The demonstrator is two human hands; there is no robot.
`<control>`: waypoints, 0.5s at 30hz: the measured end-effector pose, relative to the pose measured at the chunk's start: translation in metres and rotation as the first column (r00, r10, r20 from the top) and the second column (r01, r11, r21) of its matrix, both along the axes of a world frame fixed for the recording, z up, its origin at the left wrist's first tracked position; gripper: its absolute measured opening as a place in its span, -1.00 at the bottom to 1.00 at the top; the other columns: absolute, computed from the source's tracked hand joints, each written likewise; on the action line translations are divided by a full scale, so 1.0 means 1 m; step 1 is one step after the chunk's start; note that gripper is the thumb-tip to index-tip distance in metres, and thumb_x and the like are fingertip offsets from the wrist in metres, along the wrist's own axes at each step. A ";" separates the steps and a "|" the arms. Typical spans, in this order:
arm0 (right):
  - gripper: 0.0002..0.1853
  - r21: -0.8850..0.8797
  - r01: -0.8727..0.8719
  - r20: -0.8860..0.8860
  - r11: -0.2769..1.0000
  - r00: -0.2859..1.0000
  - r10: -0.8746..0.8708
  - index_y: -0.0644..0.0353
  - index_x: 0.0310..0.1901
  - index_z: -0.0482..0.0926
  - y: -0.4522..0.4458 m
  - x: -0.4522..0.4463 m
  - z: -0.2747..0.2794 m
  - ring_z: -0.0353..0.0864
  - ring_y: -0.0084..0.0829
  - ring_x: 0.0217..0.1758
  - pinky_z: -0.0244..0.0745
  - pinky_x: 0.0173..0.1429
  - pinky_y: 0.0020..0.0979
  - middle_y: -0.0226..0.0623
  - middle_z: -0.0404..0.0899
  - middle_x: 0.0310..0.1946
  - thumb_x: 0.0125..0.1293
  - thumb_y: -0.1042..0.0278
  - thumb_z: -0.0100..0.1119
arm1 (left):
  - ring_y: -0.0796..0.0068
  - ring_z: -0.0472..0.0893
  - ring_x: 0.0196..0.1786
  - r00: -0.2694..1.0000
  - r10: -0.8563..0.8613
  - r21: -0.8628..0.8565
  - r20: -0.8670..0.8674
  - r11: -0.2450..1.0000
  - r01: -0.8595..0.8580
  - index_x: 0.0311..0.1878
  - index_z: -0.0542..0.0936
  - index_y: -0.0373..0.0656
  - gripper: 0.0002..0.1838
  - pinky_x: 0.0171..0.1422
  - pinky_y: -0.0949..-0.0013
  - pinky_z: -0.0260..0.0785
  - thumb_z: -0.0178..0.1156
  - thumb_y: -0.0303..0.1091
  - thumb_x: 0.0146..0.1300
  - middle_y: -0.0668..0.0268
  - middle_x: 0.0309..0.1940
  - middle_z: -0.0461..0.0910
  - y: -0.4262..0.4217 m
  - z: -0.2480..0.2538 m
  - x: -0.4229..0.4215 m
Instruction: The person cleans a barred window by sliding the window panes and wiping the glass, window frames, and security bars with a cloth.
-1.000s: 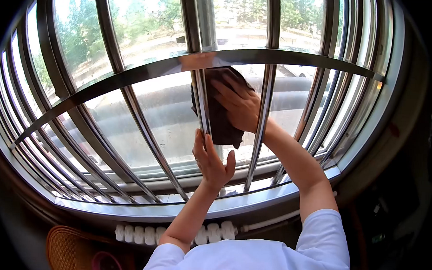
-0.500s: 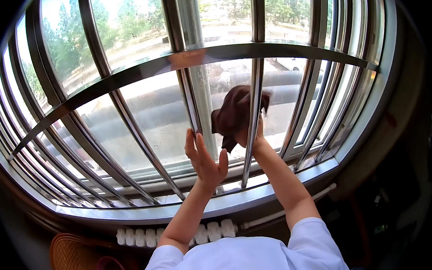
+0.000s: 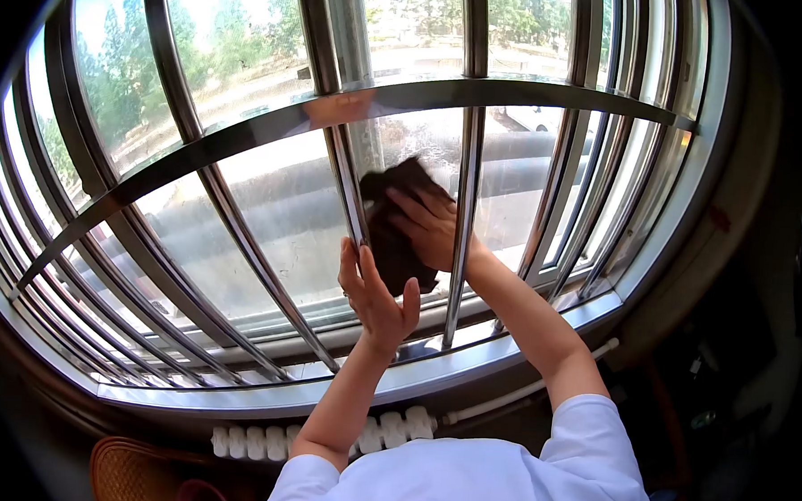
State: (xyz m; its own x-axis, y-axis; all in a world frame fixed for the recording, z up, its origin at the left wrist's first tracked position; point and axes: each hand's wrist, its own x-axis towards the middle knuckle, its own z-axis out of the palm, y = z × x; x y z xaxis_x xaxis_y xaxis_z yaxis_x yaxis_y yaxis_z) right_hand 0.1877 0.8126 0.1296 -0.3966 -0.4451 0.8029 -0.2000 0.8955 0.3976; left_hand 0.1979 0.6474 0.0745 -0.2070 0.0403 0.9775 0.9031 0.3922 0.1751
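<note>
The right hand (image 3: 433, 234), the nearer, spreads its fingers over the dark cloth (image 3: 394, 261), which lies beneath and leftward of them against the window (image 3: 517, 177), long axis roughly upright. The left hand (image 3: 379, 310), thumb wide, rests fingertips at a metal bar (image 3: 346, 178).

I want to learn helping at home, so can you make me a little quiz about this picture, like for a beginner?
1. Which hand is on the dark cloth: A) left or B) right?
2. True or false: the white radiator is below the window.
3. Fill in: the left hand is at a shiny metal ____.

Key:
1. B, the right hand
2. True
3. bar
</note>
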 end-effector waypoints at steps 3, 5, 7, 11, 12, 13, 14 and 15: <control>-0.63 0.116 -0.087 0.004 0.989 0.996 0.087 -0.06 -0.04 0.66 0.017 -0.002 0.022 0.47 -0.34 0.26 0.32 0.41 -0.31 -0.46 0.58 0.03 0.05 0.27 0.19 | -0.26 0.02 0.48 1.000 0.009 -0.009 -0.004 1.000 -0.009 0.43 0.04 -0.51 -0.21 0.48 -0.12 -0.07 0.01 -0.04 0.40 -0.31 0.42 -0.03 -0.001 -0.002 -0.002; -0.69 0.002 -0.052 -0.116 0.999 0.992 0.051 0.07 -0.14 0.68 0.031 -0.006 0.054 0.54 -0.19 0.15 0.41 0.32 -0.23 -0.27 0.61 -0.04 0.01 0.30 0.20 | -0.26 0.03 0.48 1.000 0.016 -0.003 -0.015 1.000 -0.016 0.44 0.04 -0.49 -0.21 0.47 -0.12 -0.07 0.01 -0.05 0.40 -0.30 0.42 -0.03 0.000 -0.001 -0.003; -0.73 -0.265 -0.136 -0.368 0.955 0.929 0.030 0.19 -0.18 0.62 0.028 0.002 0.105 0.52 0.02 -0.05 0.45 0.04 -0.08 -0.07 0.56 -0.15 0.02 0.40 0.18 | -0.25 0.03 0.48 0.999 0.015 -0.004 -0.041 1.000 -0.015 0.45 0.02 -0.47 -0.21 0.47 -0.12 -0.06 0.01 -0.05 0.40 -0.29 0.42 -0.03 0.000 -0.001 -0.004; -0.61 -0.524 -0.297 -0.475 0.798 0.880 0.016 0.17 0.06 0.54 0.038 -0.044 0.102 0.47 0.06 0.08 0.30 0.32 -0.05 -0.06 0.54 -0.04 0.22 0.20 0.18 | -0.24 0.02 0.49 0.999 0.027 -0.015 -0.019 1.000 -0.027 0.46 0.01 -0.45 -0.19 0.47 -0.13 -0.06 0.01 -0.01 0.40 -0.28 0.42 -0.04 0.000 0.000 -0.002; -0.60 -0.382 -0.067 -0.362 0.922 0.929 -0.083 0.17 0.05 0.54 0.038 -0.043 0.102 0.48 0.06 0.13 0.32 0.30 -0.03 -0.04 0.54 0.01 0.17 0.27 0.18 | -0.24 0.02 0.49 0.999 0.034 -0.014 -0.022 0.999 -0.035 0.46 0.02 -0.45 -0.19 0.47 -0.13 -0.07 0.01 -0.01 0.40 -0.27 0.42 -0.04 0.000 0.000 -0.002; -0.58 -0.151 -0.051 -0.394 0.987 0.919 -0.012 0.19 0.05 0.53 0.039 -0.039 0.101 0.48 -0.05 0.11 0.34 0.25 -0.17 -0.02 0.54 -0.01 0.11 0.32 0.18 | -0.24 0.02 0.49 0.999 0.027 -0.009 -0.035 1.000 -0.028 0.46 0.02 -0.45 -0.19 0.47 -0.13 -0.07 0.01 -0.01 0.40 -0.27 0.42 -0.04 0.001 0.001 -0.003; -0.54 -0.108 -0.070 -0.318 0.992 0.947 0.032 0.17 0.08 0.53 0.037 -0.025 0.114 0.50 -0.04 0.08 0.38 0.21 -0.16 -0.02 0.54 0.00 0.08 0.32 0.21 | -0.24 0.02 0.49 0.999 0.041 -0.015 -0.024 0.999 -0.041 0.46 0.02 -0.45 -0.19 0.47 -0.13 -0.07 0.00 0.00 0.41 -0.27 0.42 -0.04 0.001 0.000 -0.003; -0.50 -0.072 -0.092 -0.234 0.993 0.970 0.073 0.15 0.11 0.52 0.038 -0.013 0.123 0.52 -0.02 0.06 0.42 0.16 -0.15 -0.02 0.55 0.01 0.06 0.31 0.23 | -0.24 0.02 0.49 0.998 0.055 -0.026 -0.008 0.998 -0.055 0.46 0.02 -0.45 -0.19 0.47 -0.14 -0.07 0.00 0.00 0.41 -0.26 0.42 -0.04 0.000 -0.001 -0.002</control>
State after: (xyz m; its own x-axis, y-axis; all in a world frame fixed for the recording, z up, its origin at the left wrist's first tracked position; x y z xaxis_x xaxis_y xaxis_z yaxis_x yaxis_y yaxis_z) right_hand 0.1745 0.8504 0.2524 -0.1612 -0.3974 0.9034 -0.1863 0.9111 0.3676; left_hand 0.1956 0.6477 0.0730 -0.2021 0.0543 0.9779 0.8813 0.4456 0.1574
